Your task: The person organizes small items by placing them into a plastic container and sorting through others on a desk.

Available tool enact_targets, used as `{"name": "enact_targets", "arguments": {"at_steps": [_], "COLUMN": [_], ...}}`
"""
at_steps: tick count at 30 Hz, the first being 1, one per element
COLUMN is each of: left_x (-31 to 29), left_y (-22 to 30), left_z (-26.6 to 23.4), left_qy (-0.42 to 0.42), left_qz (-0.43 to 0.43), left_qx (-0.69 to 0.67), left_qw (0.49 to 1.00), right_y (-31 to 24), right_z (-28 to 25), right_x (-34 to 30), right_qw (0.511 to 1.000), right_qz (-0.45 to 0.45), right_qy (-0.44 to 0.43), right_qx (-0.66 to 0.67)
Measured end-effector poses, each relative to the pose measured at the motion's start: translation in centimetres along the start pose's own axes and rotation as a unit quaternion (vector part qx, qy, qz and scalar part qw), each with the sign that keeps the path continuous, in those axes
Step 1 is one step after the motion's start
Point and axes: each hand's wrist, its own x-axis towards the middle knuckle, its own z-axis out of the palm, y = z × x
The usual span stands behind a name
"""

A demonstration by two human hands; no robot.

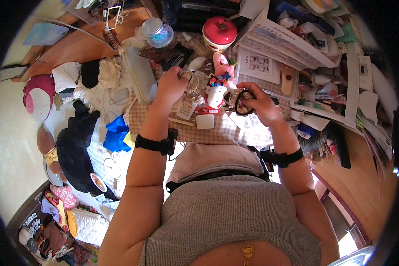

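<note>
My right hand is closed on a dark round loop, its kind unclear, with pale and brown bits bunched at its left side. My left hand is closed, fingertips pinched at a clump of pale, shiny small things; what they hold is too small to tell. Between my hands stand a white rounded figure and a pink plush-like figure, with a colourful beaded bunch between them. Closer to me lie a white card, a red packet and a small white square box.
A checked cloth covers the table. At the back are a red-lidded pot and a clear jar. White drawers and crowded shelves line the right. A bed with clothes and a black plush is on the left.
</note>
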Motion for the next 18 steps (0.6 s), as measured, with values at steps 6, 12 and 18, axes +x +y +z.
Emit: {"name": "enact_targets", "arguments": {"at_steps": [6,12,18], "left_x": [-0.1,-1.4,-1.9], "left_y": [-4.4,-3.3,-1.9], "left_z": [1.7,4.5,3.3], "left_qy": [-0.035,0.101,0.104], "left_qz": [0.144,0.219,0.247], "left_qx": [0.198,0.283,0.255], "left_qw": [0.969,0.928,0.929], "right_y": [-0.5,-0.4,-1.3], "right_z": [1.3,1.1,1.1], "right_x": [0.9,1.2,0.9], "right_qw": [1.000,0.999,1.000], "right_qz": [-0.014,0.008,0.013], "right_qy": [-0.013,-0.007,-0.006], "right_qx": [-0.019,-0.034,-0.014]}}
